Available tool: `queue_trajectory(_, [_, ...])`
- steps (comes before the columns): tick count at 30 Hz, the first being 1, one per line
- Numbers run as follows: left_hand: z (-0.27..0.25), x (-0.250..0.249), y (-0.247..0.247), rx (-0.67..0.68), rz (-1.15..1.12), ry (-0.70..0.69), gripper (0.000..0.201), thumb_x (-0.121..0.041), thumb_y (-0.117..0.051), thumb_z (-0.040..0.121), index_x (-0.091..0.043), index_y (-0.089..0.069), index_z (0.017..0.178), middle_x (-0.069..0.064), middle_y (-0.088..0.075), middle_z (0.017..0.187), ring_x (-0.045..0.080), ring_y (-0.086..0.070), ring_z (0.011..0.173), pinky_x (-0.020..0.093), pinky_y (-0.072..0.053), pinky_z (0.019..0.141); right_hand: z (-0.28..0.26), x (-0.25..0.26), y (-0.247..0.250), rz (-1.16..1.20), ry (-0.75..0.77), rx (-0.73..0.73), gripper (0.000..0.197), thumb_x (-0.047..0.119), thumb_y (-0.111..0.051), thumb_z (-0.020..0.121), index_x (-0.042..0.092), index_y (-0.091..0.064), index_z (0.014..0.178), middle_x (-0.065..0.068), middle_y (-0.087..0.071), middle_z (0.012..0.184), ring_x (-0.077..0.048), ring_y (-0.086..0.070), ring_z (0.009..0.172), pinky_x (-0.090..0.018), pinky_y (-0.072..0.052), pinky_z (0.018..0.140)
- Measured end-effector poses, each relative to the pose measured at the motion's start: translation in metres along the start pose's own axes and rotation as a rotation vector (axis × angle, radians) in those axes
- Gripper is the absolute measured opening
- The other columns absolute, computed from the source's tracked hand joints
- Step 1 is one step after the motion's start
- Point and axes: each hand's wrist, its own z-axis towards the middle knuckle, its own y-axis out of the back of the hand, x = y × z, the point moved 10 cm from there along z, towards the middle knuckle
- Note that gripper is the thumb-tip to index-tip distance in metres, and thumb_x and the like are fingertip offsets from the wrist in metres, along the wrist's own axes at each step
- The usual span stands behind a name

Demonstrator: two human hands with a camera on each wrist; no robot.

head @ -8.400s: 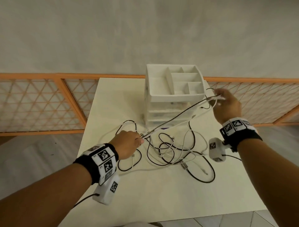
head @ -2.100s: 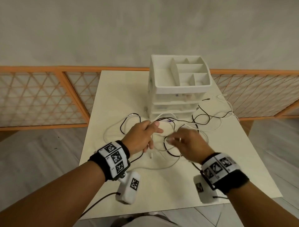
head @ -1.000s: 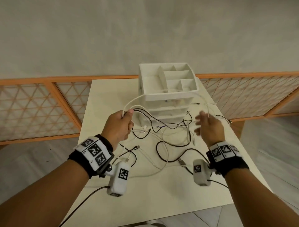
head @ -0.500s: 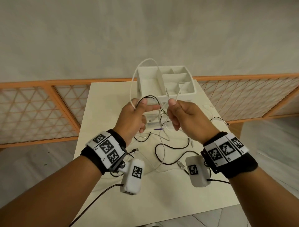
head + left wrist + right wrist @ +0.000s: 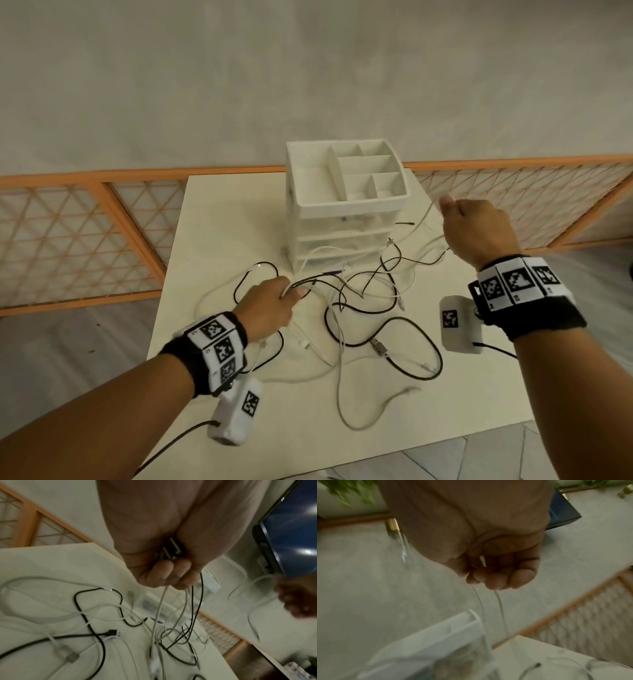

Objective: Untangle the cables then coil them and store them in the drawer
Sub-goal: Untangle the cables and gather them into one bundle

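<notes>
Nearest me, a loose white cable [image 5: 373, 407] trails off at six o'clock on the table [image 5: 219, 219]. My left hand [image 5: 269, 308] is fisted around a bunch of black and white cables [image 5: 178, 608] at nine o'clock of the tangle [image 5: 363, 301]. My right hand [image 5: 479, 229], raised at two o'clock, pinches a thin white cable [image 5: 481, 607] with fingers curled. Beyond stands the drawer unit [image 5: 346, 205], at twelve, its drawers apparently closed. If I pull harder, I judge the knot could cinch or the strand snag the unit.
</notes>
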Motion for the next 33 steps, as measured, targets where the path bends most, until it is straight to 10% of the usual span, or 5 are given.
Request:
queue_trajectory(3, [-0.003,-0.004,0.024,-0.038,-0.124,0.012,0.034,-0.039,-0.059,0.097,-0.015,-0.049,0.075,-0.003,-0.050,0.058,0.003,-0.038,0.037,0.023,-0.032,0.042,0.012,-0.037,0.000,0.068,-0.068,-0.140,0.037,0.029,-0.042,0.103,0.005,-0.054,0.128,-0.024,-0.059,0.127,-0.044,-0.054,0.116,-0.043,-0.041,0.090])
queue_trajectory(6, [-0.009,-0.015,0.039,0.003,-0.389,-0.006,0.026,-0.032,-0.065,0.096,-0.011,-0.056,0.083,0.001,-0.051,0.063,0.009,-0.034,0.043,0.021,-0.028,0.040,0.003,-0.056,-0.031,0.049,-0.141,0.053,0.089,0.011,-0.061,0.091,0.029,-0.005,0.158,-0.020,-0.039,0.149,-0.042,-0.047,0.129,-0.049,-0.042,0.101])
queue_trajectory(16, [-0.019,-0.053,0.013,0.145,-0.583,-0.087,0.041,-0.044,-0.046,0.102,-0.005,-0.058,0.099,0.000,-0.053,0.062,0.011,-0.024,0.046,0.020,-0.024,0.040,-0.112,0.120,-0.077,0.240,0.844,0.139,0.029,0.025,-0.075,0.084,0.032,-0.072,0.112,0.011,-0.064,0.100,-0.001,-0.052,0.062,-0.037,-0.054,0.063])
queue_trajectory(25, [-0.020,-0.028,0.011,0.107,-0.474,-0.086,0.036,-0.040,-0.040,0.105,-0.013,-0.058,0.088,0.000,-0.053,0.063,0.013,-0.040,0.059,0.024,-0.035,0.054,-0.055,0.067,-0.055,0.431,0.443,-0.031,0.005,0.021,-0.079,0.084,0.016,-0.080,0.084,0.004,-0.074,0.080,0.006,-0.060,0.065,-0.011,-0.045,0.068])
queue_trajectory(33, [-0.021,-0.021,0.012,0.120,-0.546,-0.053,0.033,-0.035,-0.044,0.105,-0.008,-0.060,0.095,-0.001,-0.041,0.064,0.011,-0.041,0.052,0.024,-0.040,0.046,-0.061,0.061,-0.074,0.205,0.394,0.157,0.034,0.033,-0.081,0.081,0.030,-0.071,0.113,0.007,-0.061,0.090,0.003,-0.050,0.068,-0.032,-0.053,0.081])
